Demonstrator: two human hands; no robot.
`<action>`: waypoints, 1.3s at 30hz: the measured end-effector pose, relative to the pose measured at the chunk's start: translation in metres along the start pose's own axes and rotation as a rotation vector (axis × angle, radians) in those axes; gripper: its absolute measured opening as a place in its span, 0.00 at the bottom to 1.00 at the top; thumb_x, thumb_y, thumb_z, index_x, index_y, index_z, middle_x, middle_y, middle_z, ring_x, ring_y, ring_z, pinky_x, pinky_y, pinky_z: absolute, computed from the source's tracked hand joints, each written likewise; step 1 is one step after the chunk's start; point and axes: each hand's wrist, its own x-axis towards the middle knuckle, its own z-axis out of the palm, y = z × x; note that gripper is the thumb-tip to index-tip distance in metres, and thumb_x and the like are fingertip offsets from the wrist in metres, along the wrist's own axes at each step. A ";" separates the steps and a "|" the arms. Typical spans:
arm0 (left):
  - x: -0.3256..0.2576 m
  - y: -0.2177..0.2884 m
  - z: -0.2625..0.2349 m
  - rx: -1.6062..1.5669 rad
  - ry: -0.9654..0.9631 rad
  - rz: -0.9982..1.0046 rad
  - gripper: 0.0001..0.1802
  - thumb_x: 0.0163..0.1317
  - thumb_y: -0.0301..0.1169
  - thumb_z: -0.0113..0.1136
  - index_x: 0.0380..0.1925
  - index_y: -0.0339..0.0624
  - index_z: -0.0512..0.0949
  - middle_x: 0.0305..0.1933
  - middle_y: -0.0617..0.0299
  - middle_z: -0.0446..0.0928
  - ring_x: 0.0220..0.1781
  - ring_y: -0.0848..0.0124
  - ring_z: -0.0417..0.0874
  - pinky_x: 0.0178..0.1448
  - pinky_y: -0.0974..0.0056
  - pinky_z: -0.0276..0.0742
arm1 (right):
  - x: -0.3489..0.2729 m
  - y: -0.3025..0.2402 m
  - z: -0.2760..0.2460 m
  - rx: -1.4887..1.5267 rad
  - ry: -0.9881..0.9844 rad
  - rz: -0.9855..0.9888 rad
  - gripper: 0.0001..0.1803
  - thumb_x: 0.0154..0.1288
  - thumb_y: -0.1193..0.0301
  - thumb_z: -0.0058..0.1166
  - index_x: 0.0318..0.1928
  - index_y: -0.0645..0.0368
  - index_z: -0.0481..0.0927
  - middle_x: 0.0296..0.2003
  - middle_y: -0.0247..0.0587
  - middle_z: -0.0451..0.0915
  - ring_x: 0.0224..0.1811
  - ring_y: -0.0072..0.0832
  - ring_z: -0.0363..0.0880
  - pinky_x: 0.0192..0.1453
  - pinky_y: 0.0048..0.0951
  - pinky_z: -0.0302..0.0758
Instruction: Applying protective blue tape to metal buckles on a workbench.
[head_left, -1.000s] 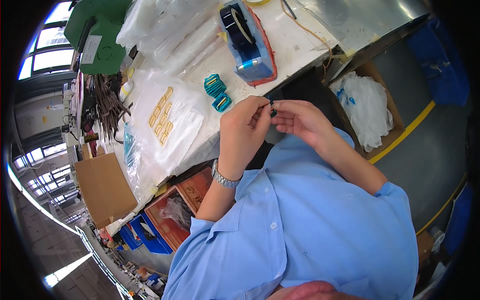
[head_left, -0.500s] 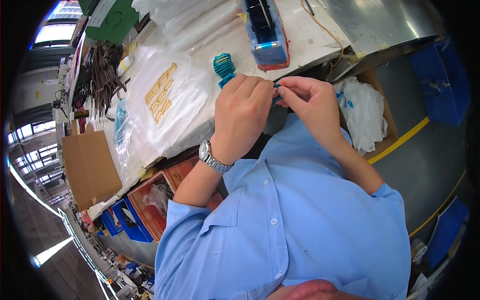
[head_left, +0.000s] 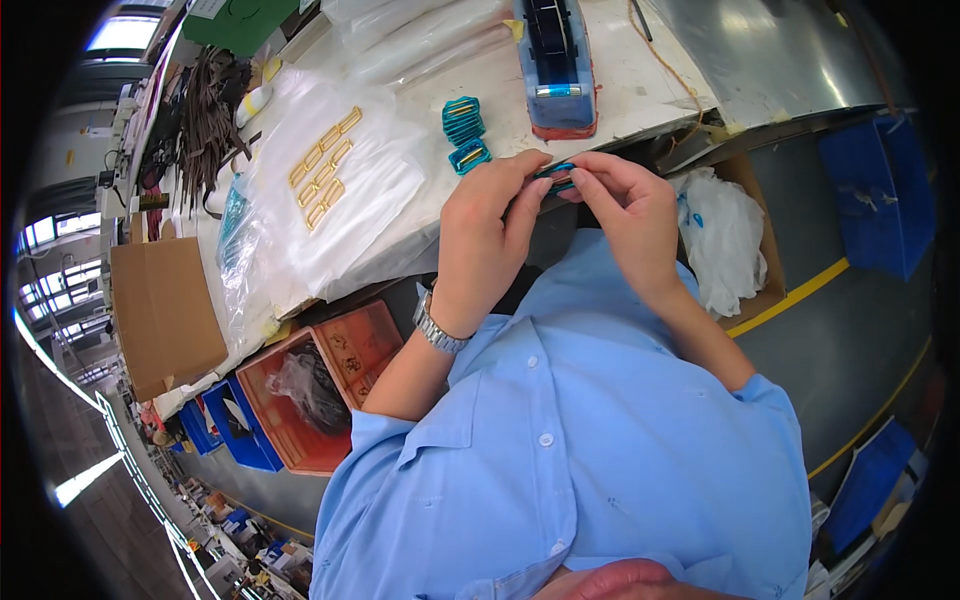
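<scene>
Two grips (head_left: 483, 218) (head_left: 634, 212) pinch one teal piece (head_left: 557, 170) near one dispenser (head_left: 563, 112).

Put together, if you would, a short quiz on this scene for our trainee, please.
1. What do the left hand and right hand hold between them?
2. True or false: the metal watch is on the left wrist.
3. The blue tape dispenser stands (a) on the worktable, (b) in the carton, (c) on the floor.

Key: 1. A small teal item. 2. True. 3. (a).
</scene>
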 end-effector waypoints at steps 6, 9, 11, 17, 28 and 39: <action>0.006 -0.002 -0.009 0.121 -0.017 0.176 0.06 0.64 0.21 0.69 0.41 0.38 0.86 0.38 0.53 0.86 0.41 0.56 0.86 0.45 0.58 0.81 | -0.004 -0.007 0.004 0.004 -0.065 0.069 0.11 0.75 0.78 0.61 0.52 0.72 0.86 0.40 0.41 0.91 0.42 0.21 0.90 0.48 0.24 0.85; 0.005 -0.004 -0.013 0.182 -0.030 0.234 0.05 0.62 0.21 0.69 0.37 0.38 0.85 0.35 0.55 0.84 0.38 0.56 0.84 0.42 0.56 0.80 | -0.003 -0.014 0.002 -0.020 -0.159 0.080 0.11 0.76 0.77 0.61 0.52 0.71 0.86 0.39 0.39 0.90 0.41 0.20 0.89 0.47 0.23 0.85; 0.003 -0.006 -0.017 0.207 -0.039 0.261 0.04 0.61 0.20 0.69 0.36 0.38 0.84 0.34 0.55 0.84 0.37 0.56 0.84 0.40 0.55 0.79 | 0.003 -0.018 -0.002 -0.001 -0.232 0.141 0.11 0.76 0.76 0.61 0.52 0.70 0.87 0.39 0.39 0.90 0.41 0.19 0.89 0.46 0.23 0.84; -0.011 -0.016 -0.027 0.173 -0.090 0.276 0.07 0.57 0.20 0.70 0.37 0.37 0.84 0.35 0.56 0.84 0.37 0.56 0.84 0.40 0.56 0.79 | 0.007 -0.016 0.004 -0.165 -0.423 0.193 0.12 0.79 0.73 0.59 0.50 0.71 0.88 0.40 0.39 0.90 0.36 0.21 0.88 0.42 0.23 0.84; -0.008 -0.024 -0.056 0.346 -0.043 0.332 0.23 0.55 0.25 0.75 0.53 0.40 0.84 0.51 0.54 0.85 0.51 0.54 0.86 0.54 0.55 0.82 | 0.017 -0.002 0.037 0.009 -0.341 0.189 0.15 0.80 0.67 0.59 0.51 0.68 0.88 0.39 0.38 0.90 0.38 0.19 0.88 0.42 0.21 0.82; 0.011 -0.064 -0.050 0.375 0.046 0.127 0.21 0.56 0.25 0.75 0.51 0.41 0.84 0.49 0.54 0.85 0.50 0.54 0.83 0.55 0.54 0.80 | 0.023 0.014 0.025 0.104 -0.435 0.397 0.19 0.82 0.68 0.53 0.64 0.68 0.81 0.49 0.45 0.90 0.45 0.22 0.87 0.49 0.24 0.84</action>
